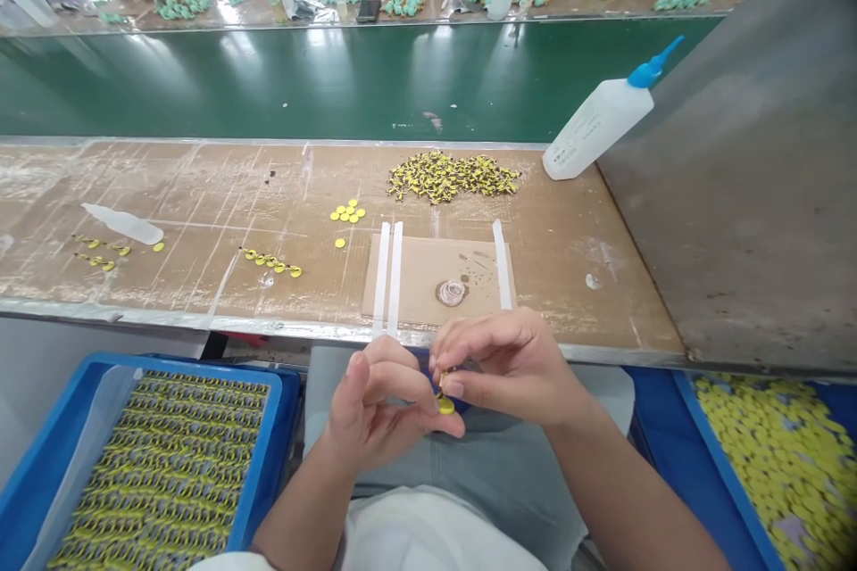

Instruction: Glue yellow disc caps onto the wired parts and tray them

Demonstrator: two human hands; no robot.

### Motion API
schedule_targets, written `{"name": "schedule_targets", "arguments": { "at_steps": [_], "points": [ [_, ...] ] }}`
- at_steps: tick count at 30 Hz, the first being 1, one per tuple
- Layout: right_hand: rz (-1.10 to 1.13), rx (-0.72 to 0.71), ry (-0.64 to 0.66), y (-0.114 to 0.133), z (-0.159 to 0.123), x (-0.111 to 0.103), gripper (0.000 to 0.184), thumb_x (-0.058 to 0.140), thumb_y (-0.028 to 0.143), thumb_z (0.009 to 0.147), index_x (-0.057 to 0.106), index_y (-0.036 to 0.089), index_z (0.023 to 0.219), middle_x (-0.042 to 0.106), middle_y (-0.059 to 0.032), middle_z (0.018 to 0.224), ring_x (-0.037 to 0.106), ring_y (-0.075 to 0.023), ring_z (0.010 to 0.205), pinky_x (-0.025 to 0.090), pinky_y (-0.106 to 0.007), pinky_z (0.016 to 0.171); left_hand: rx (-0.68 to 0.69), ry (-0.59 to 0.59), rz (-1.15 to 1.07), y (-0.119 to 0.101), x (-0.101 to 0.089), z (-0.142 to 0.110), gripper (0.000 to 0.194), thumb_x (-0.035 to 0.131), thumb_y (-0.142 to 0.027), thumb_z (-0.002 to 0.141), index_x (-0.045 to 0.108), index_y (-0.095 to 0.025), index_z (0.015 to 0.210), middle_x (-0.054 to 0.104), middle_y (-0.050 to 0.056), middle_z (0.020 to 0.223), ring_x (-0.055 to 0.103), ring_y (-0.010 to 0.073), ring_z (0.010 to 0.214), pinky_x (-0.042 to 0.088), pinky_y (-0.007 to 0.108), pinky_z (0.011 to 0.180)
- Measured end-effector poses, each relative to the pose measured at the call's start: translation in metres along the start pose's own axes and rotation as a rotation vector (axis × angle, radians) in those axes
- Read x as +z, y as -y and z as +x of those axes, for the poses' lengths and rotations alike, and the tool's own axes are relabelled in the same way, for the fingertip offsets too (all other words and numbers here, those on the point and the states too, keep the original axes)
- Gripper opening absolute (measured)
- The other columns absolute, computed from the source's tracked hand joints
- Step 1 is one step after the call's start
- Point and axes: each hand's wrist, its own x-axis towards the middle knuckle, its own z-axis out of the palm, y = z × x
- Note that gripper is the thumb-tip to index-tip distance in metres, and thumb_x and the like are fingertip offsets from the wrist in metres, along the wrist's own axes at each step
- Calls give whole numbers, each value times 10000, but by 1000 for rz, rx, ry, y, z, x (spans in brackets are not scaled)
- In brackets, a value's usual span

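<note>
My left hand (392, 401) is closed on a small yellow disc (445, 407), held between thumb and fingers above my lap. My right hand (509, 366) pinches a tiny yellow-and-dark figure (445, 379) right over that disc; whether the two touch I cannot tell. Just beyond the hands, a cardboard sheet (435, 259) with white tape strips bears a round smear of pale glue (451, 292). A pile of small yellow-and-dark figures (448, 177) lies behind it. Loose yellow discs (348, 212) sit to its left, and a row of discs with figures attached (270, 261) lies farther left.
At lower left stands a blue tray (268, 455) filled with rows of assembled pieces. A blue bin (710, 455) of yellow discs is at lower right. A white glue bottle (599, 125) leans against a metal panel (736, 152). Several people sit beyond the green belt (268, 80).
</note>
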Motion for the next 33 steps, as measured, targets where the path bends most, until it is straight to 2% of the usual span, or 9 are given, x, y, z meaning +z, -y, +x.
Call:
{"name": "schedule_targets", "arguments": {
  "at_steps": [4, 13, 21, 28, 33],
  "points": [
    [-8, 22, 5, 0, 0, 0, 134, 819, 136, 800, 790, 182, 923, 749, -71, 813, 683, -197, 771, 561, -337, 746, 26, 34, 16, 0, -1, 3, 1100, 874, -173, 736, 199, -294, 1596, 687, -63, 694, 622, 119, 642, 550, 233, 674],
    [-9, 50, -9, -1, 0, -1, 123, 824, 145, 793, 795, 192, 903, 753, -61, 815, 693, -188, 772, 574, -307, 737, -38, 35, -25, 1, 1, 4, 1093, 864, -248, 762, 170, -285, 1606, 677, -57, 694, 594, 116, 638, 533, 229, 675],
    [2, 77, -31, -4, -2, -1, 117, 838, 194, 789, 792, 170, 893, 753, -78, 817, 694, -190, 759, 583, -310, 731, -64, 13, -36, 6, 4, 0, 1052, 865, -298, 763, 222, -293, 1596, 677, -57, 671, 603, 114, 617, 532, 253, 687],
    [106, 87, -24, -5, -3, 0, 138, 833, 156, 799, 797, 211, 920, 748, -54, 814, 690, -187, 783, 578, -311, 738, 65, -102, -4, 6, 6, 8, 1052, 932, -229, 650, 369, -305, 1536, 683, -62, 748, 641, 101, 653, 570, 224, 711],
    [88, 16, -4, -5, -4, 0, 204, 811, 82, 803, 791, 223, 950, 747, -55, 836, 688, -196, 799, 568, -349, 767, 16, -197, 3, 5, 8, 2, 1007, 952, -273, 600, 458, -314, 1477, 680, -75, 731, 645, 92, 581, 586, 199, 600]
  ]
}}
